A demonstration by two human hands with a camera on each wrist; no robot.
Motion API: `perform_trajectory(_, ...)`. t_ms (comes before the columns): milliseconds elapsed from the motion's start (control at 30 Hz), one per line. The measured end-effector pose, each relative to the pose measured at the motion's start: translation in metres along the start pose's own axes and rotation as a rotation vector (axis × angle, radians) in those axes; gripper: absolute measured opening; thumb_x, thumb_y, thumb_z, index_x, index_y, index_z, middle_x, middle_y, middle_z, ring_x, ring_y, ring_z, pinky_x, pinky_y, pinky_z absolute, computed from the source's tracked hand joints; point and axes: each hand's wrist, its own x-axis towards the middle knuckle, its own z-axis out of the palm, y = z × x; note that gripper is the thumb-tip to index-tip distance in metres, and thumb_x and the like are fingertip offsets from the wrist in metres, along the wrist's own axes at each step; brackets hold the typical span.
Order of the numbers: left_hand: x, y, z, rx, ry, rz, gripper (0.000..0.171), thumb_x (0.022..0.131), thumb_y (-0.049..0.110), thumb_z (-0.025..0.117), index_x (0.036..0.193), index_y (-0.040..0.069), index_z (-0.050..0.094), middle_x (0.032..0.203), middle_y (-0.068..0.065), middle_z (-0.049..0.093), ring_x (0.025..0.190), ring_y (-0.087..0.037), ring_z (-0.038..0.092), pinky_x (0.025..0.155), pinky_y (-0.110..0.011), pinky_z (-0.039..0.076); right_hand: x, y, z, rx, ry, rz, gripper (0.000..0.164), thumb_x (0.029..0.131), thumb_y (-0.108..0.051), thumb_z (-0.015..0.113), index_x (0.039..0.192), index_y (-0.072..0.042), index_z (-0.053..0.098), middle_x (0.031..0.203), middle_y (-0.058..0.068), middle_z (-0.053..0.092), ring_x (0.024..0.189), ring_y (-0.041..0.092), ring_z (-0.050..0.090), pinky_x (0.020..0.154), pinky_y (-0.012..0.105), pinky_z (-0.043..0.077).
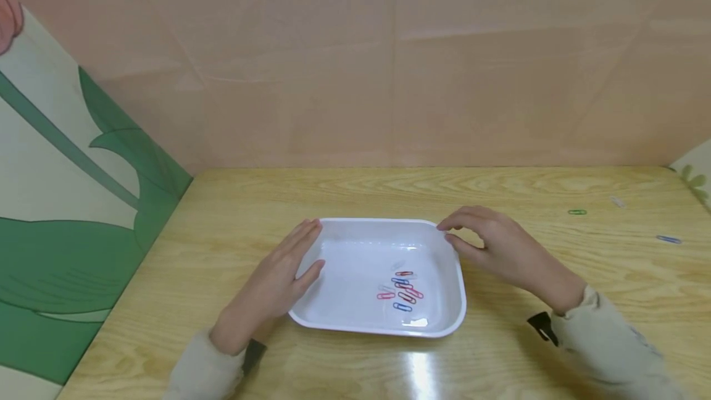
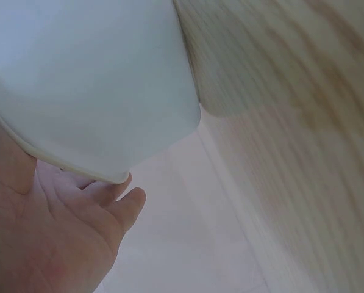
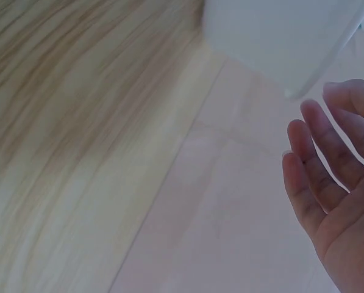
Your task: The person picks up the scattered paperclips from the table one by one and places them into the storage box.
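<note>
A white rectangular tray (image 1: 350,286) sits on the wooden table in the head view. Several coloured paper clips (image 1: 402,307), among them red, pink and blue ones, lie in its right half. Along the tray's left side rests my left hand (image 1: 280,276), fingers straight and thumb spread over the rim. The left wrist view shows that palm (image 2: 53,226) against the tray's edge (image 2: 84,174). My right hand (image 1: 502,249) is at the far right corner, with loosely bent fingers and thumb by the rim. Nothing is gripped in it in the right wrist view, where its fingers (image 3: 328,155) stand apart.
To the right on the table (image 1: 233,233) lie a green paper clip (image 1: 577,212), a blue paper clip (image 1: 669,239) and a pale one (image 1: 617,201). A pinkish cloth (image 1: 389,79) rises behind the table, and a leaf-patterned panel (image 1: 55,270) stands at the left.
</note>
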Motion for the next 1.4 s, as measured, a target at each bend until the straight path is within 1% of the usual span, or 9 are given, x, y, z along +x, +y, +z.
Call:
perform_trajectory(100,0.0,0.0,0.0,0.002,0.0,0.002,0.063,0.099,0.029,0.061,0.151,0.002,0.038,0.16,-0.013,0.035,0.149,-0.033,0.032,0.121,-0.051,0.031,-0.006,0.006,-0.004,-0.023,0.014,0.003,0.02,0.085,-0.006,0.075,0.105,-0.011,0.073,0.104,0.002,0.073,0.097,0.022,0.07,0.08,0.045,0.061)
perform_trajectory(200,-0.001,0.0,0.0,-0.002,0.006,0.004,0.063,0.099,0.029,0.061,0.151,0.002,0.038,0.16,-0.013,0.035,0.149,-0.033,0.032,0.121,-0.051,0.03,-0.011,0.012,-0.007,-0.056,0.035,-0.015,0.024,0.082,-0.004,0.077,0.104,-0.012,0.073,0.103,0.001,0.073,0.093,0.021,0.07,0.077,0.044,0.061)
perform_trajectory(333,-0.001,0.001,-0.001,-0.004,0.01,0.004,0.064,0.098,0.029,0.062,0.151,0.002,0.038,0.159,-0.013,0.035,0.149,-0.033,0.033,0.121,-0.051,0.03,-0.017,0.022,-0.009,-0.091,0.048,-0.042,0.028,0.079,-0.003,0.079,0.105,-0.013,0.072,0.101,-0.001,0.072,0.089,0.017,0.069,0.072,0.04,0.061)
perform_trajectory(533,-0.001,0.002,-0.001,0.0,0.018,0.014,0.063,0.098,0.027,0.062,0.151,0.002,0.039,0.158,-0.015,0.038,0.149,-0.032,0.033,0.121,-0.051,0.031,-0.027,0.036,-0.011,-0.112,0.04,-0.036,0.03,0.078,-0.002,0.079,0.105,-0.013,0.073,0.1,-0.001,0.073,0.087,0.018,0.069,0.069,0.038,0.061)
perform_trajectory(733,0.0,0.003,-0.001,-0.001,0.017,0.024,0.063,0.099,0.028,0.061,0.151,0.002,0.039,0.158,-0.014,0.037,0.148,-0.033,0.033,0.121,-0.051,0.031,-0.037,0.048,-0.017,-0.143,0.024,-0.031,0.03,0.077,-0.002,0.079,0.104,-0.014,0.073,0.1,-0.001,0.072,0.084,0.016,0.066,0.064,0.032,0.058)
perform_trajectory(867,0.001,0.004,-0.001,-0.002,0.021,0.033,0.062,0.098,0.027,0.061,0.15,0.001,0.039,0.158,-0.014,0.038,0.149,-0.032,0.033,0.121,-0.051,0.031,-0.043,0.055,-0.021,-0.171,0.013,-0.023,0.029,0.077,-0.003,0.079,0.103,-0.014,0.073,0.1,0.0,0.072,0.084,0.015,0.066,0.064,0.031,0.058)
perform_trajectory(1100,0.002,0.005,-0.001,-0.002,0.012,0.038,0.062,0.099,0.028,0.061,0.151,0.002,0.039,0.159,-0.013,0.037,0.15,-0.03,0.031,0.121,-0.05,0.031,-0.05,0.069,-0.028,-0.167,0.034,-0.03,0.031,0.076,-0.001,0.08,0.103,-0.013,0.073,0.1,-0.002,0.073,0.083,0.015,0.065,0.063,0.031,0.057)
perform_trajectory(1233,0.002,0.005,-0.001,-0.004,0.007,0.04,0.062,0.099,0.028,0.06,0.151,0.002,0.038,0.159,-0.012,0.037,0.15,-0.029,0.031,0.121,-0.05,0.031,-0.052,0.076,-0.031,-0.154,0.018,-0.003,0.028,0.079,-0.005,0.079,0.105,-0.015,0.073,0.102,-0.003,0.073,0.085,0.013,0.064,0.063,0.028,0.055)
perform_trajectory(1400,0.002,0.005,-0.001,-0.005,0.007,0.046,0.062,0.099,0.028,0.06,0.151,0.001,0.038,0.159,-0.013,0.037,0.15,-0.03,0.031,0.121,-0.05,0.031,-0.055,0.083,-0.034,-0.136,-0.004,0.04,0.028,0.081,-0.006,0.079,0.106,-0.016,0.073,0.103,-0.005,0.072,0.087,0.006,0.061,0.062,0.027,0.053)
